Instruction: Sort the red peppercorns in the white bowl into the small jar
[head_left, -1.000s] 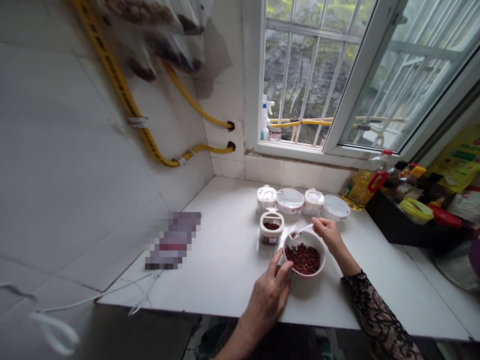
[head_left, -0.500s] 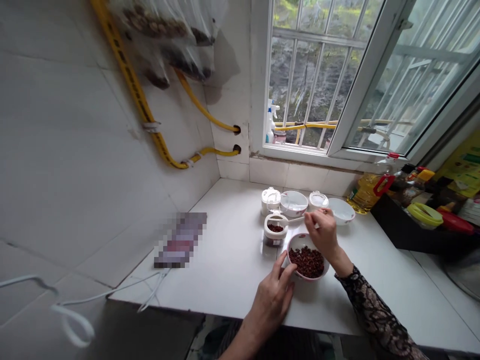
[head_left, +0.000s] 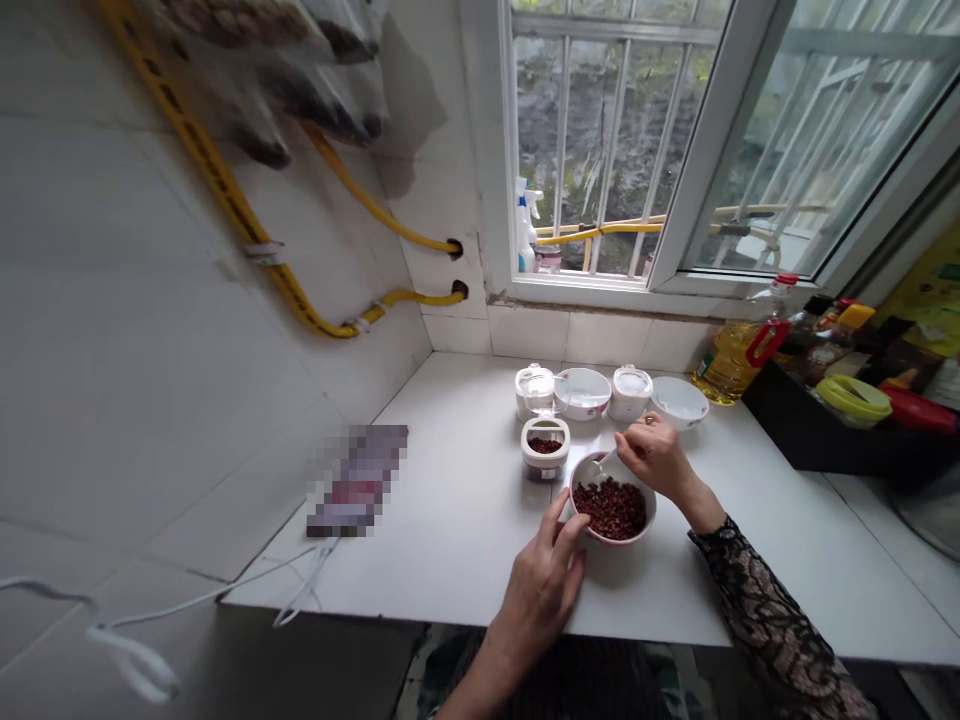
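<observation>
A white bowl (head_left: 651,510) stands near the counter's front edge, partly filled with small dark red-brown dried peppercorns (head_left: 611,508). My left hand (head_left: 546,572) grips the bowl's left rim with thumb and fingers. Closed around the handle of a small white spoon (head_left: 600,464), my right hand (head_left: 656,455) is over the bowl's upper right rim. The spoon's head is inside the bowl at its far left side. Just beyond the bowl on the left stands an open seasoning jar (head_left: 545,462), with the same dark pieces in it.
Behind are two white lidded jars (head_left: 535,392) (head_left: 631,392) and two white bowls (head_left: 583,394) (head_left: 679,402). An oil bottle (head_left: 731,355) and a black box (head_left: 799,420) of condiments stand at right. A blurred flat object (head_left: 358,482) with a white cable lies left.
My right hand has brought the spoon from over the open jar down into the bowl. The left hand stays on the bowl's rim. The view has shifted slightly.
</observation>
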